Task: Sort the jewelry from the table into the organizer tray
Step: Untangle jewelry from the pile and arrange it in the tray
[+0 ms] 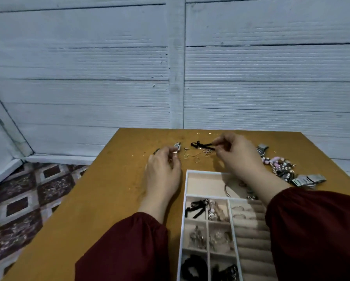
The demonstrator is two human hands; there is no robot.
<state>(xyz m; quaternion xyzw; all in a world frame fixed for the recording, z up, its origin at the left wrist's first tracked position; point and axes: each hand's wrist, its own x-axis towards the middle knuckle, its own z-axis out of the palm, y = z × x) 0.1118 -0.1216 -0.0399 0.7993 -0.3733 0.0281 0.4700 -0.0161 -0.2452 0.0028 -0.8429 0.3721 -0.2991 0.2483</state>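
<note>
- Right hand (238, 157) reaches over the far end of the tray (187, 191); its fingers (217, 146) pinch one end of a black ribbon (200, 145), which hangs just above the table (109, 189) near the far edge.
- Left hand (163, 169) rests on the table left of the tray, fingers curled, tips at a small silver clip (177, 147). I cannot tell whether they grip it or only touch it.
- Under and just in front of the ribbon lie a thin chain (187, 154) and a loose ring (197, 159), between the two hands.
- The white tray sits on the table's near half, between the forearms. Its wide far compartment holds a curved silver piece (226, 190), partly hidden by the right wrist.
- Behind that compartment, a second ribbon (196, 207) fills the left cell and silver pieces (214, 212) the next.
- The tray's right side has ring rolls (251, 236) with two rings (238, 208) set in them.
- A black scrunchie (193, 266) lies in the nearest left cell.
- On the right of the table, well apart from the ribbon, lies a pile of pink beaded bracelets (279, 164) with metal watch bands (308, 179) beside it.
- Both arms wear dark red sleeves (129, 246).
</note>
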